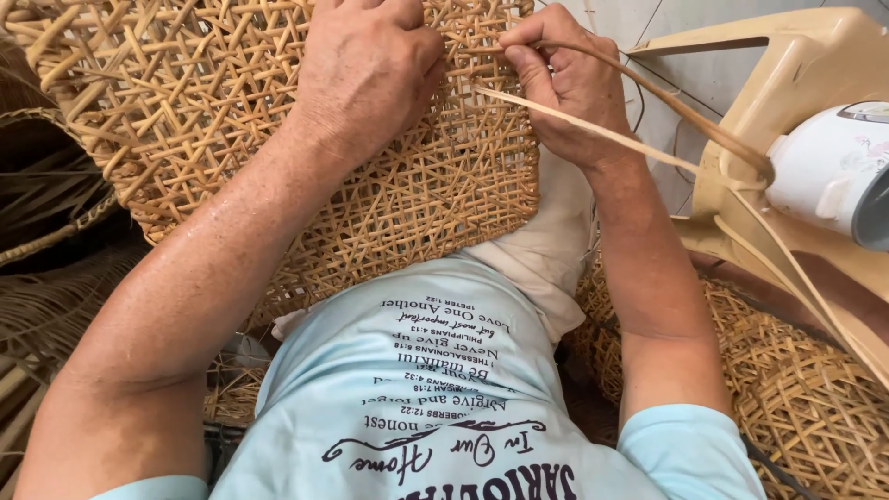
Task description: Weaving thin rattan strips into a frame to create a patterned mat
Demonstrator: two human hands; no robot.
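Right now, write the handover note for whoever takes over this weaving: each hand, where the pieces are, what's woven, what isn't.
Left hand: pressed flat on the woven cane panel, holding it down on the lap; nothing in its grip.
Right hand: pinching a loose cane strip at the panel's right edge; the strip trails off to the right towards a beige plastic chair.
Done: the open lattice covers the whole visible panel.
Left: the strip is still loose at that edge, not yet worked in or trimmed.
Another woven piece lies at lower right.
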